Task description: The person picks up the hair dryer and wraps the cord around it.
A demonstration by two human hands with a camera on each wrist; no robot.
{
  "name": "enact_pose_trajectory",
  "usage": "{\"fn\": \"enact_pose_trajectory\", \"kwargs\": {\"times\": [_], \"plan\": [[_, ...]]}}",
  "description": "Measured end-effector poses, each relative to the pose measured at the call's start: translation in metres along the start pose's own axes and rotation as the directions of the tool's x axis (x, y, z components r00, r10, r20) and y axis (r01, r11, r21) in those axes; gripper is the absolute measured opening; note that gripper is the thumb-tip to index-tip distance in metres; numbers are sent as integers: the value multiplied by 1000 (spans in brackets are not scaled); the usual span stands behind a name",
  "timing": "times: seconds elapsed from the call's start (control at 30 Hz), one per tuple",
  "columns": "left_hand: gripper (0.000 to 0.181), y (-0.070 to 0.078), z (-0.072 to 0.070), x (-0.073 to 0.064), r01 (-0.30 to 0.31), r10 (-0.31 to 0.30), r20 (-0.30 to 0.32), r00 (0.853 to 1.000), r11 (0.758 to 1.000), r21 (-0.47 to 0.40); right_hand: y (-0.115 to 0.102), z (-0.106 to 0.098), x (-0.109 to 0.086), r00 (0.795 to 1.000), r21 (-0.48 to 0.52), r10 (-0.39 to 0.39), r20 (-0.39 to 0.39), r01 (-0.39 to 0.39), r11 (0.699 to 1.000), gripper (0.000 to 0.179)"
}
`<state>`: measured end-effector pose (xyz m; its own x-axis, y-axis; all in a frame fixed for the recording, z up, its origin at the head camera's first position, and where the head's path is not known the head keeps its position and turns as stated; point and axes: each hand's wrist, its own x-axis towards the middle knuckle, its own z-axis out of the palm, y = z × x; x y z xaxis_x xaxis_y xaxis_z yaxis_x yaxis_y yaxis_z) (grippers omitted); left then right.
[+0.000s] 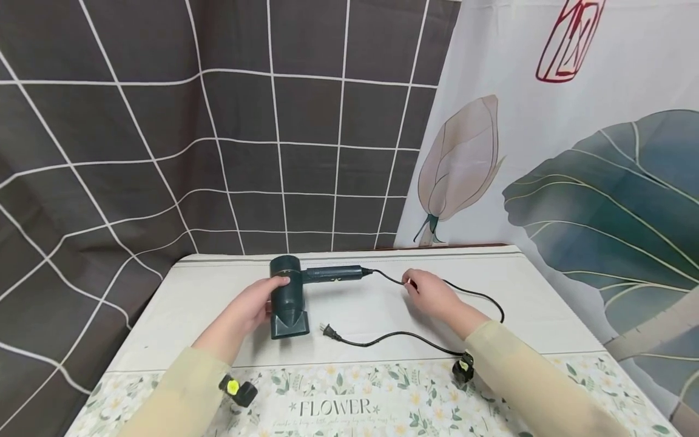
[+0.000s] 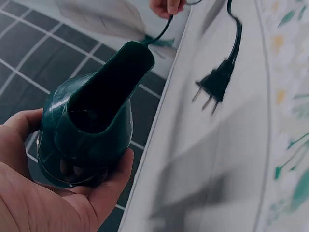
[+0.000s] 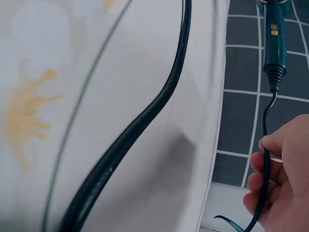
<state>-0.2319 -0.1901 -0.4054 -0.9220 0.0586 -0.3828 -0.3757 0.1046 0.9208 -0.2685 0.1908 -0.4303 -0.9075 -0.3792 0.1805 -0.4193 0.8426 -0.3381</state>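
A dark green hair dryer (image 1: 287, 297) with a flat nozzle is held by my left hand (image 1: 256, 301), whose fingers and thumb wrap its barrel. The nozzle (image 2: 104, 96) faces the camera in the left wrist view. The dryer's handle (image 1: 333, 274) points right, toward my right hand (image 1: 434, 294). Between thumb and fingers that hand pinches the black cord (image 3: 265, 169), a short way from the handle's end. Past the hand the cord loops to the right and back. Its plug (image 1: 330, 332) lies on the white table, below the handle, with bare prongs.
The white table (image 1: 218, 291) has a floral cloth band (image 1: 338, 388) along its near side. A dark grid-patterned curtain (image 1: 311, 109) stands behind and to the left. At the right hangs a white cloth (image 1: 491, 48) with a large leaf print.
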Motion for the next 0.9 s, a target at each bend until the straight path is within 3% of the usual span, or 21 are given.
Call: {"fn": "enact_pose_trajectory", "kwargs": {"times": [0.23,0.4,0.6,0.9], "plan": [[73,-6,4,-42,-54,55,36,998,999,-4,-1,-8,-27,995,24,-93,-33,93,995,18],[68,-9,8,-63,-78,79,62,995,997,-18,-2,-9,-44,987,6,-147,-61,148,989,19],[68,-9,10,-77,-95,96,66,993,995,-22,-9,-9,-51,983,-24,-162,-84,160,987,16],[68,-11,17,-87,-103,106,79,991,993,-51,-22,-1,-60,978,-100,-148,-145,135,986,20]]}}
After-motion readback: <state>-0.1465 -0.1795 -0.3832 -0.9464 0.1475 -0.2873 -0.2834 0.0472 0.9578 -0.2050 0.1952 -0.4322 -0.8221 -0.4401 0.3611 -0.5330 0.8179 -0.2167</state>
